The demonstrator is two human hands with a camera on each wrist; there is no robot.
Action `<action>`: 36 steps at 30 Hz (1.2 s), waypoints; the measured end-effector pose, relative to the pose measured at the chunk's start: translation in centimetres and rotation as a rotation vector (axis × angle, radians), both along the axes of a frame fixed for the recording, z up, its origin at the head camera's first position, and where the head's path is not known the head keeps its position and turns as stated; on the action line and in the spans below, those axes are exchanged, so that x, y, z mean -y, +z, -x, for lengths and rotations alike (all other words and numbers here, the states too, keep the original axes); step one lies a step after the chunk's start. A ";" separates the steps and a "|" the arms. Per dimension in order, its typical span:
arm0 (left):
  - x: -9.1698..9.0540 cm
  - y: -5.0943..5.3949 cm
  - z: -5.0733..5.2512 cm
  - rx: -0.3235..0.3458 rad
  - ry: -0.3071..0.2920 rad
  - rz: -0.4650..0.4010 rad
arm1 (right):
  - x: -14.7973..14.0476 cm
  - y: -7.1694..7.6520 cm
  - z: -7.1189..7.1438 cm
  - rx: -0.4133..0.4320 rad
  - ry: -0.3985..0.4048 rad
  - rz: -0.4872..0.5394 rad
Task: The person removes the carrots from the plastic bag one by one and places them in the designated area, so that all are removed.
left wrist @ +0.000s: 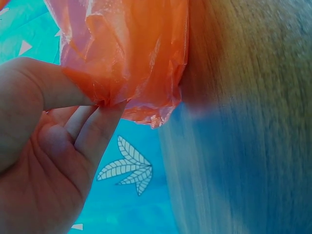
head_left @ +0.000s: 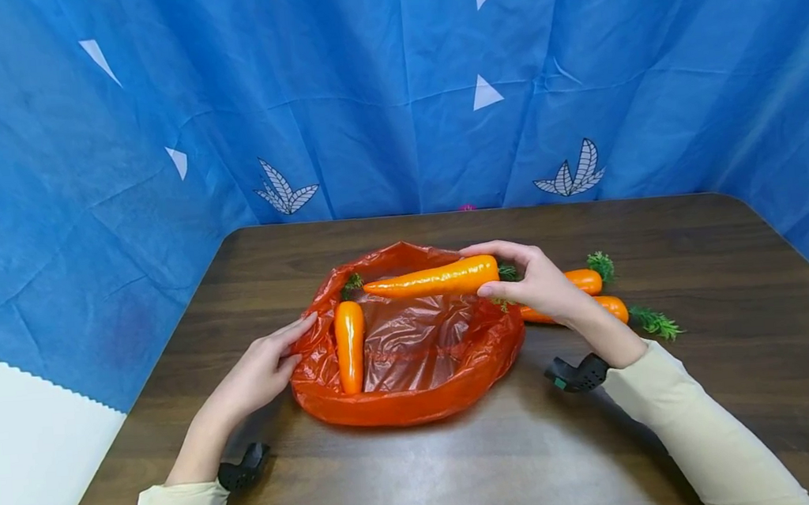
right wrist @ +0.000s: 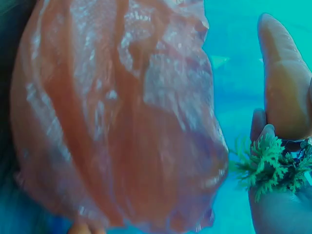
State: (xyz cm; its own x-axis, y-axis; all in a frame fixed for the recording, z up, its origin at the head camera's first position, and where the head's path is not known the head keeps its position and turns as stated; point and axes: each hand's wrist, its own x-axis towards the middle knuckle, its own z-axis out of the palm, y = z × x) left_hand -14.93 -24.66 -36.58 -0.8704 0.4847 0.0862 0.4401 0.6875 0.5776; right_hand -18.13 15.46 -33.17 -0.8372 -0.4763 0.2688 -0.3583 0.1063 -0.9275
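Observation:
A red plastic bag (head_left: 416, 404) lies on the table with its mouth spread wide. Inside its left part is one carrot (head_left: 351, 348), with green leaves near the rim. My left hand (head_left: 260, 371) pinches the bag's left edge between thumb and fingers, as the left wrist view shows. My right hand (head_left: 538, 281) grips a second carrot (head_left: 435, 279) by its thick leafy end, over the bag's far right side, its tip pointing left. In the right wrist view that carrot (right wrist: 287, 83) and its green leaves (right wrist: 268, 163) stand beside the bag (right wrist: 122, 122).
Two more carrots lie right of the bag, partly hidden by my right hand: one farther back (head_left: 585, 279), one nearer (head_left: 612, 309). The wooden table (head_left: 729, 385) ends at a blue curtain (head_left: 379, 112). A white surface (head_left: 20, 449) is at the left.

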 end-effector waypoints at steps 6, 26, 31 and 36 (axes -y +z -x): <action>0.1 0.0 0.0 -0.002 -0.002 0.003 | -1.5 -0.1 -0.6 0.017 -0.059 -0.002; 0.1 -0.1 0.0 0.028 -0.002 0.000 | -7.4 0.3 -3.0 0.002 -0.269 -0.058; 0.2 -0.2 0.1 0.015 -0.010 -0.002 | -9.1 -0.4 -3.5 0.008 -0.321 -0.089; 0.1 -0.2 0.1 0.016 -0.014 -0.005 | -11.3 -1.1 -4.6 0.000 -0.396 -0.163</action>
State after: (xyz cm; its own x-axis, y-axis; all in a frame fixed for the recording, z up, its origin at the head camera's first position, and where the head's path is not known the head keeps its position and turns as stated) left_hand -15.08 -24.80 -36.79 -0.8650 0.4963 0.0744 0.4400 0.6788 0.5879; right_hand -13.56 26.77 -34.30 -0.9639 -0.1546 0.2168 -0.2606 0.3810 -0.8871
